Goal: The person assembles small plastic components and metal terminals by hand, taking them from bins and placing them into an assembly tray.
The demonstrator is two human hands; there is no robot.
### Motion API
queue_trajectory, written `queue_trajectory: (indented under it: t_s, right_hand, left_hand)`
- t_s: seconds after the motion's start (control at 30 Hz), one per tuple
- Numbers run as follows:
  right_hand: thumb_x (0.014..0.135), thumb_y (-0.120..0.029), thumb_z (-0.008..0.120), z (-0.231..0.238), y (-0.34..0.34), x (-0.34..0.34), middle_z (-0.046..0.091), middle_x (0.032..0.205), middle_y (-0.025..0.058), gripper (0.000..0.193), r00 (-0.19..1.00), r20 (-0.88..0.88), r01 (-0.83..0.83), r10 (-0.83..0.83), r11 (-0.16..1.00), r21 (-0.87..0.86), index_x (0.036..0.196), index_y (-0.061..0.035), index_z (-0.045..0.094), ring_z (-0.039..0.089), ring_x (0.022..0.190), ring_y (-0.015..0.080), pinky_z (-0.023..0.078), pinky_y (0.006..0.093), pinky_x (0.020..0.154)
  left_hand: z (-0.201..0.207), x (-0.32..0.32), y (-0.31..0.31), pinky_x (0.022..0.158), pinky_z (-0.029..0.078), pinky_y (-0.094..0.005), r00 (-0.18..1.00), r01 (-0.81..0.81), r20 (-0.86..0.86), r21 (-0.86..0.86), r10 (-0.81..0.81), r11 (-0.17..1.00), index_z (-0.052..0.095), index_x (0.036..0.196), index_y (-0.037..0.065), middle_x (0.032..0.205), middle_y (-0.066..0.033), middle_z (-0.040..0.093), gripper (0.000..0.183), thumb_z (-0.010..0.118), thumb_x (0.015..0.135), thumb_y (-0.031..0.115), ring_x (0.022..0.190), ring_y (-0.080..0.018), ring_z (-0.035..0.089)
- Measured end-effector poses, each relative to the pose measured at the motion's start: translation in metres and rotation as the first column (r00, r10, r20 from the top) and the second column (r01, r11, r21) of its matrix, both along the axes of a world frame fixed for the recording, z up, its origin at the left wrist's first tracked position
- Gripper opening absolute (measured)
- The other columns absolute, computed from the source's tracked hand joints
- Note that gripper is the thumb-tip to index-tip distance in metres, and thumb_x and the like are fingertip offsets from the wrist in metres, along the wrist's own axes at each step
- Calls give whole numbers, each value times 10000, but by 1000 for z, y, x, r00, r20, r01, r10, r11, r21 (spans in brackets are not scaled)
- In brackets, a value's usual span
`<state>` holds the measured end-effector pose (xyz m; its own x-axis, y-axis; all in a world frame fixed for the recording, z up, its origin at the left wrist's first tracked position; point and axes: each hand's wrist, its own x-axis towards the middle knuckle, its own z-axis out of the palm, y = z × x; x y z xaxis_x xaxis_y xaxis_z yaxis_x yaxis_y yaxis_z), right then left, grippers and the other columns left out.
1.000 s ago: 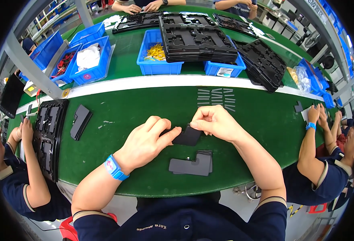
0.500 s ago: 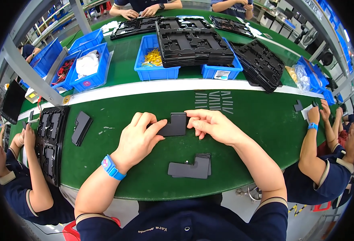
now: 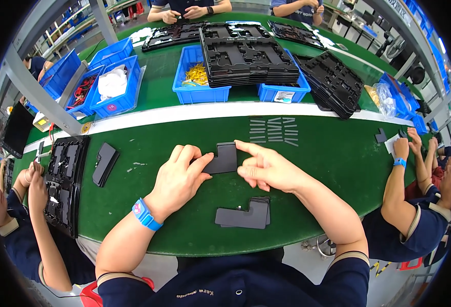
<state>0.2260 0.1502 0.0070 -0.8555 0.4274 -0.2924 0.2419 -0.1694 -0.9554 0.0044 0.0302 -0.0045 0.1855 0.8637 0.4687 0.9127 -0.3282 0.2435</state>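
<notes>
A flat black L-shaped piece (image 3: 224, 159), like a thin battery pack, lies before me on the green table. My left hand (image 3: 178, 176) grips its left arm between thumb and fingers. At its right edge is my right hand (image 3: 267, 166), index finger stretched to the upper corner. The other right fingers bend beside the lower part of that edge, apart from the index. Nearer to me lies a small stack of similar L-shaped pieces (image 3: 242, 215); more of them sit in another stack (image 3: 105, 163) to the left. Beyond my hands, thin grey strips (image 3: 275, 130) lie in rows.
Stacked black trays (image 3: 249, 56) rest across blue bins (image 3: 201, 94), one holding yellow parts. Another tray pile (image 3: 333, 84) leans at the right. A tray stack (image 3: 67, 179) stands at the left by a co-worker (image 3: 41, 230). At the right sits another co-worker (image 3: 407, 220).
My right index finger has straightened against the upper right corner, and the other fingers have shifted slightly nearer to me. My left hand keeps its grip on the L-shaped piece.
</notes>
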Motion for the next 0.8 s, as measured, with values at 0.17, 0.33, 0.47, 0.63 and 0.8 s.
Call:
queue_trajectory:
  t_s: [0.17, 0.33, 0.47, 0.63, 0.8]
  right_hand:
    - [993, -214, 579, -12, 9, -5, 561, 797, 2, 329, 963, -75, 267, -258, 952, 150, 1238, 3, 550, 548, 677, 67, 510, 220, 566]
    - [987, -311, 605, -12, 11, -6, 585, 759, -5, 303, 987, -35, 163, -160, 972, 168, 885, -27, 627, 546, 625, 53, 485, 215, 539]
    - [979, -298, 612, -11, 9, -8, 576, 685, -10, 304, 986, 30, 152, -164, 958, 242, 832, -32, 618, 532, 572, 52, 456, 217, 502]
    - [1003, -303, 567, -4, 13, -1, 591, 768, 11, 303, 989, 38, 129, -142, 962, 239, 959, -13, 638, 550, 608, 60, 480, 223, 518]
    - [984, -214, 574, 15, 54, 40, 614, 784, 13, 206, 923, 9, 335, -386, 813, 476, 983, -12, 618, 571, 640, 75, 506, 233, 552]
  left_hand:
    - [5, 2, 0, 688, 523, -358, 996, 87, -25, 32, -86, 996, 657, 1115, 89, 994, -66, 559, 518, 815, 622, 83, 877, -255, 557]
    - [10, 6, -1, 734, 528, -339, 987, 143, -84, 65, -138, 988, 660, 1096, 85, 999, -50, 565, 501, 814, 621, 115, 904, -233, 574]
    - [10, 8, -3, 745, 529, -338, 982, 158, -114, 71, -149, 985, 666, 1090, 91, 998, -43, 564, 497, 814, 617, 125, 910, -228, 575]
    - [12, 8, -2, 756, 526, -347, 985, 150, -93, 47, -145, 988, 666, 1096, 92, 1000, -48, 566, 500, 813, 619, 116, 916, -240, 577]
    - [15, -22, -2, 773, 513, -366, 997, -49, -55, -25, 48, 998, 660, 1108, 82, 972, -66, 559, 473, 798, 656, 100, 914, -274, 561]
